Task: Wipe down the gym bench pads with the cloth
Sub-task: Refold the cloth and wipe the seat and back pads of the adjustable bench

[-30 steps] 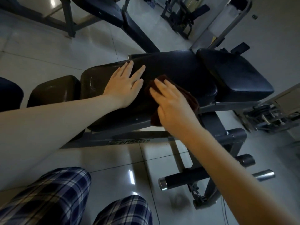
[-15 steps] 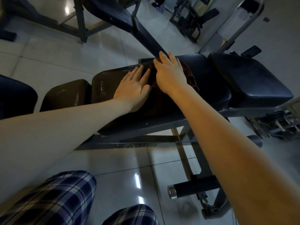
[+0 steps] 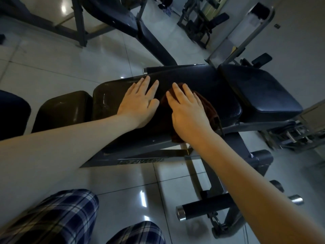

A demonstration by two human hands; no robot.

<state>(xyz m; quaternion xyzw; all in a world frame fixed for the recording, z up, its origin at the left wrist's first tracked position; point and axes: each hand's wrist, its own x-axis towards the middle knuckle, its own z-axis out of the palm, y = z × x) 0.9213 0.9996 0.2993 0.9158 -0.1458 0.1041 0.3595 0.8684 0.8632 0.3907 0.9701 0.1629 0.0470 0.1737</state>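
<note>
Mid-wipe on main pad (image 3: pixel 219 83). R hand (image 3: pixel 189 111) flat, fingers straight, pressing cloth (image 3: pixel 210 109) near pad's front edge, mid-length. L hand (image 3: pixel 140 103) flat on the pad just beside it, bracing, holds nothing. Next, imo: push cloth twd far edge w/ even pressure, then seat pad (image 3: pixel 260 92).

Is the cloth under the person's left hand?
No, the cloth lies under the right hand; the left hand rests flat on the bare pad.

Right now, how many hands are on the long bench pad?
2. The left hand lies flat on the bare long pad. The right hand, beside it, presses the cloth onto the same pad.
</note>
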